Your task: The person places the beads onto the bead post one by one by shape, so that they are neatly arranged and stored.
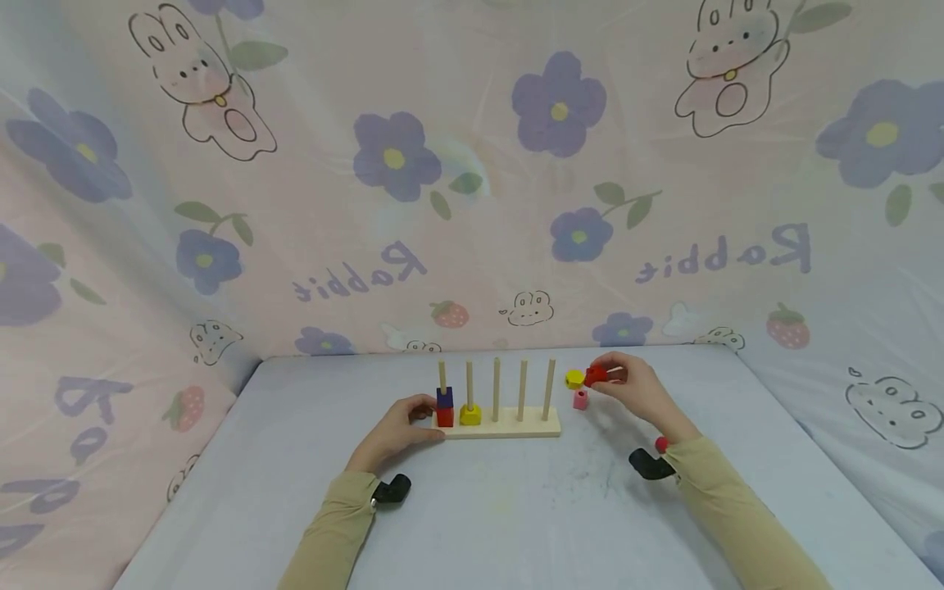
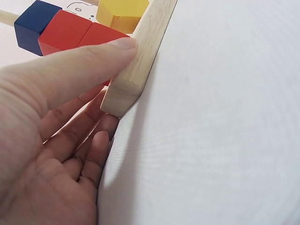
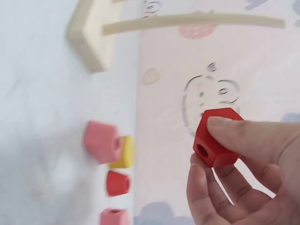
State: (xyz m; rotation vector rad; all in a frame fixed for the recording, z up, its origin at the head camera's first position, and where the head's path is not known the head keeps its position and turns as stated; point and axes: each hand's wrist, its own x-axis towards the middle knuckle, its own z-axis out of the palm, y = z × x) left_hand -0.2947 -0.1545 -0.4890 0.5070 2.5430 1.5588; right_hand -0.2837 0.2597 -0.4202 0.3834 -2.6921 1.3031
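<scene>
My left hand (image 1: 401, 426) holds the left end of a wooden peg board (image 1: 501, 428), thumb along its front edge and fingers behind. In the left wrist view, two red blocks (image 2: 65, 30) and a blue block (image 2: 35, 26) are threaded on the end peg. A yellow block (image 1: 470, 415) sits on the second peg; the other three pegs are bare. Off the board's right end, my right hand (image 1: 637, 389) pinches a red faceted bead (image 3: 218, 140) between thumb and fingers, above the table. The bead's hole shows in the right wrist view.
Near the right hand lie a pink block (image 1: 580, 400) and a yellow block (image 1: 574, 378). Another red piece (image 1: 661, 443) shows beside the right wrist. The right wrist view has a small red block (image 3: 117, 183) and a second pink block (image 3: 114, 217). A printed cloth (image 1: 487, 205) hangs behind the table.
</scene>
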